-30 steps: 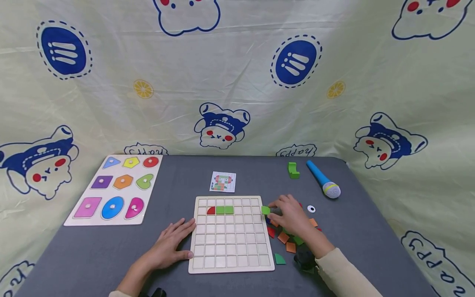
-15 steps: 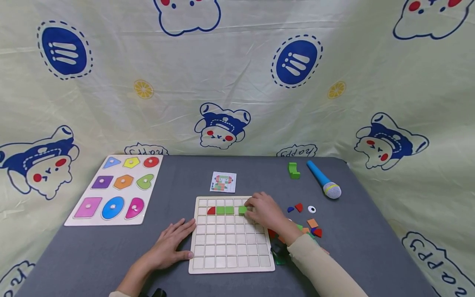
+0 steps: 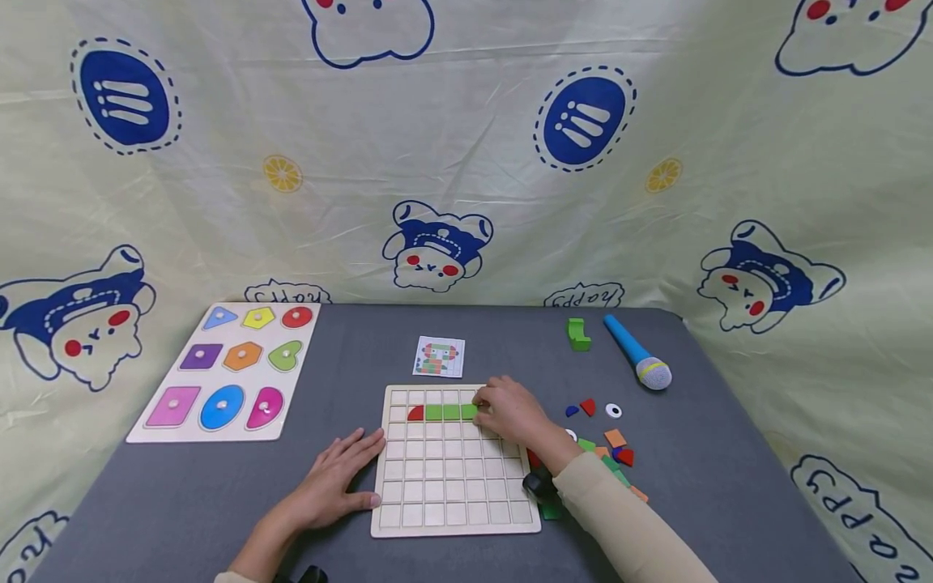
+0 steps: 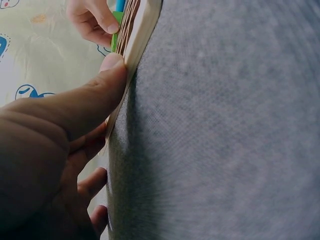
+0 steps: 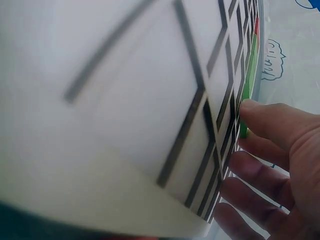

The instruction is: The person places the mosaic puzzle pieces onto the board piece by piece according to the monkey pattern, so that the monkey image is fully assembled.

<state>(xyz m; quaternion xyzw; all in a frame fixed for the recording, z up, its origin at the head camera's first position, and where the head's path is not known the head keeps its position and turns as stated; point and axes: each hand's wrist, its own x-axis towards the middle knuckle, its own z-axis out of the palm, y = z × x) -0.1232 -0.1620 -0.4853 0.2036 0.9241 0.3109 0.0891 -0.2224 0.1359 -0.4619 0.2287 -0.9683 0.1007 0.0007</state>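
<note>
On the grid board (image 3: 455,532), second row from its far edge, the right hand (image 3: 510,411) had its fingers pinched on a green tile (image 3: 468,412). The left hand (image 3: 337,479), fingers extended, touched the grid board's left edge. Seating appeared in hand; aligning, pressing and releasing seemed called for next.

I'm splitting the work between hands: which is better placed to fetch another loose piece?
The right hand, I'd judge. Though it pinches a green square, the loose pieces lie on its side of the grid board; the left hand touches the opposite edge.
</note>
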